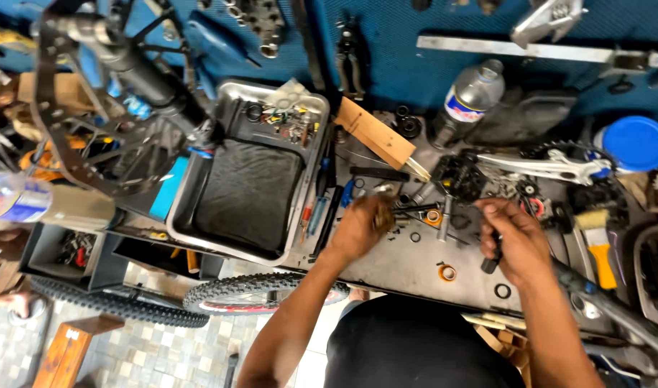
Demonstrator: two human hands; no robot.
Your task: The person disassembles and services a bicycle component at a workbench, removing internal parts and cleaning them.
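- The person's left hand [362,226] is curled together over a small shiny metal part [383,190] that juts from the fingertips, just right of the metal tray [199,183]; what the part is cannot be told
- The metal part's long axis cannot be made out; its bright end points away from the person
- The right hand [514,241] is clamped on a short dark cylindrical tool [491,263], which stands roughly upright, its lower end poking out below the fist
- The tray is a dented steel rectangle lined with a black cloth [248,192], small bits heaped at its far end
- Right of the tray, on the scuffed grey workbench [393,262], lie flat rings and washers; an orange-rimmed ring [447,272] rests between the two hands
- A plank-like wood block [375,134] lies diagonally beyond the left hand
- A knobby tyre [235,293] sits below the tray
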